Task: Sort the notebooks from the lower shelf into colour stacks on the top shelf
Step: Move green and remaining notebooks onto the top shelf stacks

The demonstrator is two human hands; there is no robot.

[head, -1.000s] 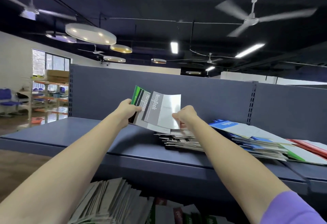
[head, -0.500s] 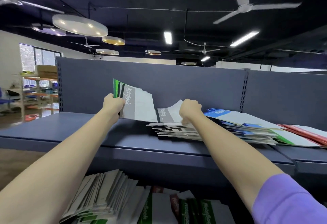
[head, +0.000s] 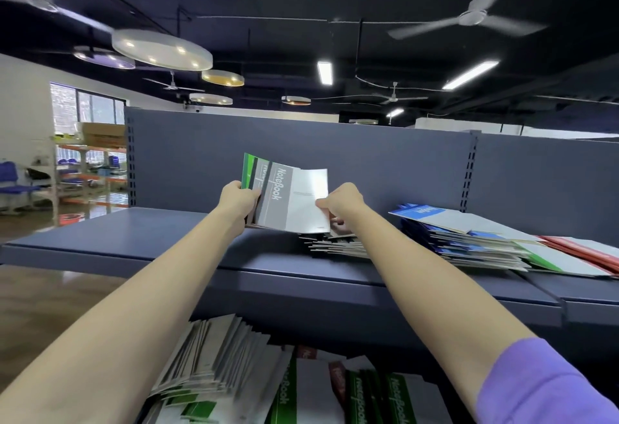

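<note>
Left hand [head: 238, 196] grips two notebooks [head: 268, 189]; right hand [head: 343, 201] pinches grey one's [head: 294, 204] edge; top shelf [head: 140, 232]: three stacks.

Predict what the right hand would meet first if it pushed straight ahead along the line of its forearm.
Probably the grey notebook that the right hand already pinches; behind that stands the shelf's back panel. Depth is unclear.

Colours on the blue-grey shelving

The held notebooks [head: 286, 201] show grey-and-white and green-striped covers; the top shelf [head: 150, 236] carries blue [head: 445, 222], green [head: 562, 261] and red [head: 582, 246] covers; green-and-white notebooks [head: 335, 390] lie below; one sleeve [head: 542, 387] is purple.
</note>
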